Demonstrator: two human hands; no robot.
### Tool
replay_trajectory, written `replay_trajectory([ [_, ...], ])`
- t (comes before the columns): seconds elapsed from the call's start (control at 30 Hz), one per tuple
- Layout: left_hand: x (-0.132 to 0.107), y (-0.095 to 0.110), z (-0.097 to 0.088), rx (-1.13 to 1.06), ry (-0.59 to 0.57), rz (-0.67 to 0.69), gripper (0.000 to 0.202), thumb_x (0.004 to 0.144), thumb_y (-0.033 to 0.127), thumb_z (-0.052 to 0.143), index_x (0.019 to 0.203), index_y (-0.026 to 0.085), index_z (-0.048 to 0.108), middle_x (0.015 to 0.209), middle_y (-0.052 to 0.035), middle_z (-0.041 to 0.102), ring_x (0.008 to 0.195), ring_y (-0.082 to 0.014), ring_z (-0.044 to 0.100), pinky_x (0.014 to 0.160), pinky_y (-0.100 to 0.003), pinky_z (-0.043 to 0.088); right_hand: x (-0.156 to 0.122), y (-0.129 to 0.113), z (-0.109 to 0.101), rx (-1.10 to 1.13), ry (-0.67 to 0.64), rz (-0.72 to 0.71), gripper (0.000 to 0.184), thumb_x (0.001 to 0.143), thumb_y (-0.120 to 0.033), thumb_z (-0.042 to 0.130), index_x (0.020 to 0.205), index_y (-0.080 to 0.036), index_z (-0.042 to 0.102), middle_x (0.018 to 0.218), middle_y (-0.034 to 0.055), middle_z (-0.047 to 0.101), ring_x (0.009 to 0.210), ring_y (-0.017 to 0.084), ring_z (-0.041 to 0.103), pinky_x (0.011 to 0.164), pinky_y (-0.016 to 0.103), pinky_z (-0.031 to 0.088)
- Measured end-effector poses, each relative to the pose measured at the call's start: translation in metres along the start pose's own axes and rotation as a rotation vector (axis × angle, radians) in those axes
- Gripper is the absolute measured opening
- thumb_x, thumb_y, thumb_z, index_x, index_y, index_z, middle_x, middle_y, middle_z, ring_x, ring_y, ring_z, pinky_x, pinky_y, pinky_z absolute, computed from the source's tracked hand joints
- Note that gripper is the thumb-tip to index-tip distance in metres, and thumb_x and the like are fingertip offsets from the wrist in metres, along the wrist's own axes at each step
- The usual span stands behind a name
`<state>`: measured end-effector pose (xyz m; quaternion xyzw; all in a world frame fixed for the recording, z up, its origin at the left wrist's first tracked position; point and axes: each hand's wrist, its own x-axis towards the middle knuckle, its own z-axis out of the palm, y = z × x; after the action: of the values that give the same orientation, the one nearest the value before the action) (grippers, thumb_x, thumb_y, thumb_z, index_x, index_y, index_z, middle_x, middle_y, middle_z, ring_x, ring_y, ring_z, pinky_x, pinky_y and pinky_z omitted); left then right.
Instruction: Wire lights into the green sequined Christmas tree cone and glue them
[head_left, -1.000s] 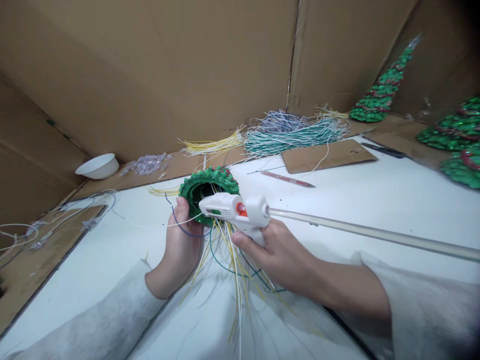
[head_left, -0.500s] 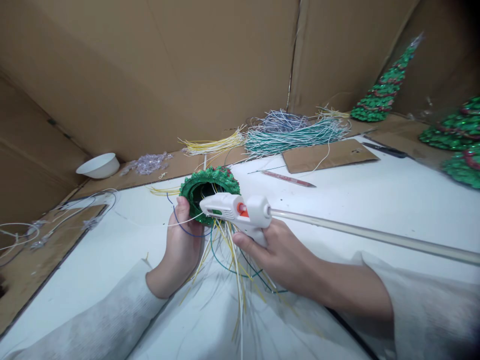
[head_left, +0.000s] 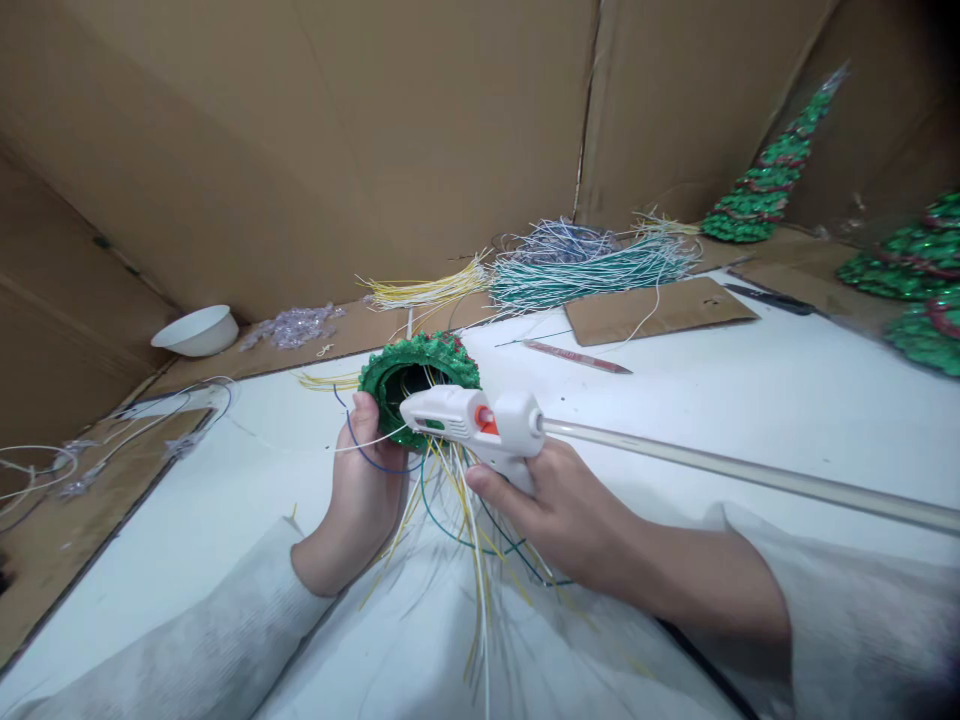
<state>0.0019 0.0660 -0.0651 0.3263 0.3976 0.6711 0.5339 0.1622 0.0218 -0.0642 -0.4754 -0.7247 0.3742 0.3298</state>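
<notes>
My left hand (head_left: 358, 492) is closed around a small green glittery tree (head_left: 417, 372) held on its side, its hollow base facing me. Several yellow, white, blue and green wires (head_left: 463, 510) spill out of the base toward me. My right hand (head_left: 559, 505) grips a white glue gun (head_left: 476, 422) with an orange trigger; its nozzle points left at the rim of the tree's base. A long clear glue stick (head_left: 735, 472) runs out of the gun's back to the right.
A white table (head_left: 750, 390) lies inside cardboard walls. At the back lie bundles of yellow wires (head_left: 427, 290) and green and white wires (head_left: 592, 260), a white bowl (head_left: 196, 330), clear beads (head_left: 296, 325) and a red pencil (head_left: 576, 357). Finished green trees (head_left: 757, 195) stand at right.
</notes>
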Motion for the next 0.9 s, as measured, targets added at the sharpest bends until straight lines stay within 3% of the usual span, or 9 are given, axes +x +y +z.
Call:
replay_trajectory([
  [0.47, 0.0000, 0.0007, -0.0009, -0.031, 0.000, -0.009, 0.032, 0.092, 0.036, 0.045, 0.101, 0.017, 0.069, 0.091, -0.0030, 0.072, 0.082, -0.0141, 0.066, 0.074, -0.025, 0.054, -0.0004, -0.0002, 0.0000, -0.004, 0.007, 0.003, 0.041, 0.089, -0.051, 0.041, 0.102, -0.018, 0.062, 0.090, 0.0084, 0.066, 0.086, 0.023, 0.058, 0.077, 0.036, 0.045],
  [0.73, 0.0007, -0.0001, -0.0011, -0.009, 0.024, -0.005, 0.034, 0.094, 0.034, 0.039, 0.094, 0.018, 0.069, 0.086, -0.0018, 0.070, 0.079, -0.0133, 0.065, 0.073, -0.023, 0.054, 0.0007, -0.0017, -0.0003, -0.018, 0.016, 0.020, 0.037, 0.088, -0.051, 0.041, 0.087, -0.018, 0.059, 0.080, 0.0066, 0.064, 0.075, 0.020, 0.053, 0.072, 0.035, 0.043],
  [0.9, -0.0003, -0.0002, -0.0014, 0.002, 0.009, -0.007, 0.033, 0.094, 0.034, 0.039, 0.093, 0.018, 0.069, 0.083, -0.0024, 0.069, 0.078, -0.0139, 0.065, 0.069, -0.022, 0.054, -0.0012, -0.0033, -0.0005, -0.041, 0.016, 0.026, 0.038, 0.088, -0.050, 0.041, 0.092, -0.018, 0.060, 0.080, 0.0071, 0.064, 0.077, 0.021, 0.055, 0.073, 0.036, 0.043],
])
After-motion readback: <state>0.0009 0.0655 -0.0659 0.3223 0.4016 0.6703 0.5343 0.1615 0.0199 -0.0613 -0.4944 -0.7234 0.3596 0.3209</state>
